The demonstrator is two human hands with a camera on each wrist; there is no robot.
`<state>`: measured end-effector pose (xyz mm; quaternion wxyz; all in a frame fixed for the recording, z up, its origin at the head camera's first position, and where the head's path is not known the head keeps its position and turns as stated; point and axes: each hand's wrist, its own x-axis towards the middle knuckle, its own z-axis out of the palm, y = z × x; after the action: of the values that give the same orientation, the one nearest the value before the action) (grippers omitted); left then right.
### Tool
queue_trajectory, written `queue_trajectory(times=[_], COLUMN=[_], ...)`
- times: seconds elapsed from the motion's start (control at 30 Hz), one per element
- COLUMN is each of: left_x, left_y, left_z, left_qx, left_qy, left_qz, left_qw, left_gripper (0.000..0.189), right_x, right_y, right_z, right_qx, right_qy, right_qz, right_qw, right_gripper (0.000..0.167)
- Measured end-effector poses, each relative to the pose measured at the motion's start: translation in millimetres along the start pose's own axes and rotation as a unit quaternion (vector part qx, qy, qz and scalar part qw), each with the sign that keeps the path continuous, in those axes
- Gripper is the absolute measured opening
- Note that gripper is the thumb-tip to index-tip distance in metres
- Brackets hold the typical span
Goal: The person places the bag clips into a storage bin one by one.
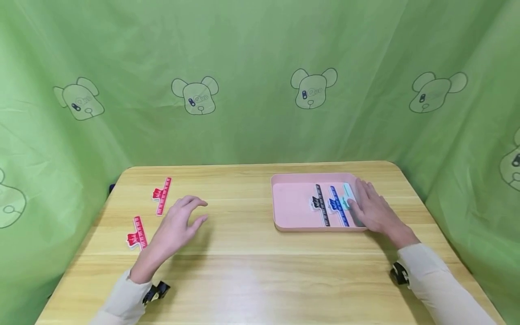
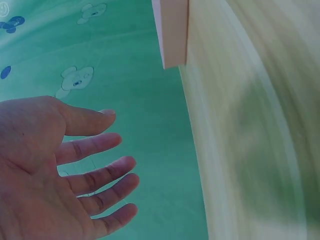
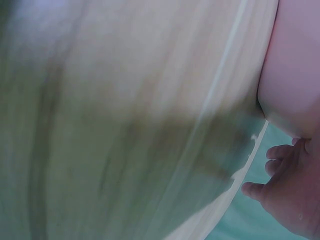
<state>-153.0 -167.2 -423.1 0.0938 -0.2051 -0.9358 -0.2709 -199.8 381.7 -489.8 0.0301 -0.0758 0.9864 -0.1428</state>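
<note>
My left hand [image 1: 175, 228] hovers over the left of the table, fingers loosely spread and holding nothing; the left wrist view shows its bare palm [image 2: 30, 165]. Close by lie two red clips with a piano-key pattern, an upper one [image 1: 164, 196] and a lower one [image 1: 140, 232]. My right hand [image 1: 375, 210] rests across the right wall of a pink tray [image 1: 292, 207], thumb over the inside and extended fingers along the outside. In the tray lie a black clip [image 1: 322, 205], a blue clip [image 1: 339, 206] and a teal clip [image 1: 348, 192], which the thumb partly covers.
The wooden table [image 1: 243, 280] has rounded back corners. A green curtain [image 1: 252, 135] with bear-head drawings hangs behind it and along both sides. Each wrist carries a small black camera mount, seen at the left cuff [image 1: 156, 292] and the right cuff [image 1: 399, 273].
</note>
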Motion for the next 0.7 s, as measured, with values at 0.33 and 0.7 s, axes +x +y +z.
queue_trajectory(times=[0.33,0.7], left_x=[-16.9,-45.3], left_y=[-25.9,-56.8], left_z=[-12.9,-28.8], left_qx=[0.026,0.069], left_qy=[0.015,0.026], left_qz=[-0.009,-0.020], left_qw=[0.9995,0.9970], left_gripper=[0.032,0.031], right_x=[0.0,0.9], right_y=[1,2], right_z=[-1,0], right_qx=[-0.004,-0.004], right_qy=[0.000,0.006], right_qz=[-0.007,-0.011], right_qw=[1.0000,0.9999], right_gripper=[0.080,0.080])
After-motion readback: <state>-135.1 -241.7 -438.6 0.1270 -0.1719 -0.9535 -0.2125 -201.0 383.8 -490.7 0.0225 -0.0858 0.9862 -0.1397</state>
